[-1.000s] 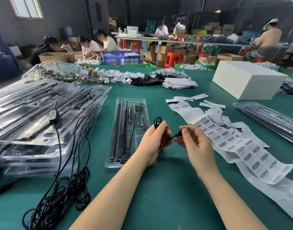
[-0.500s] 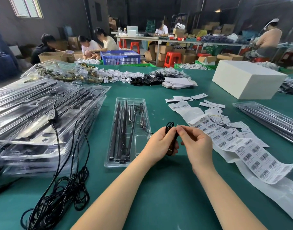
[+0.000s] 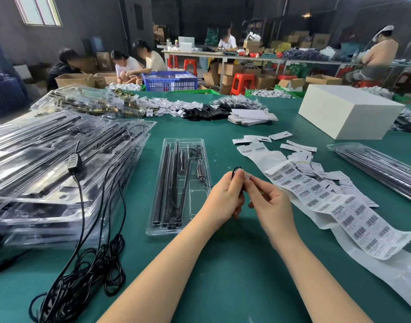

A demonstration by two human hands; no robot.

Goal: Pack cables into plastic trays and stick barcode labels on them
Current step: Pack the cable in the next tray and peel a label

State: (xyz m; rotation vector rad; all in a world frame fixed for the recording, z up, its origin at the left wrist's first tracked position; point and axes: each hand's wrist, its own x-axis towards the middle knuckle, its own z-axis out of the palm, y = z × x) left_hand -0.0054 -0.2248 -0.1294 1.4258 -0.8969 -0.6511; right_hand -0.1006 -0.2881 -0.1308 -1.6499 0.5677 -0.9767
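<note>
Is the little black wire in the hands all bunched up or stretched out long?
Bunched up. The black cable is a small coil pinched between the left hand and right hand; only a loop peeks out.

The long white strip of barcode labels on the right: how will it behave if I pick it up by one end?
The long white strip of barcode labels is probably floppy: it already lies wavy and creased on the green table. It is likely very light. Its torn near end suggests it rips easily, so lift gently.

both forearms bare to the frame edge, left hand (image 3: pixel 224 199) and right hand (image 3: pixel 270 201) ungloved.
</note>
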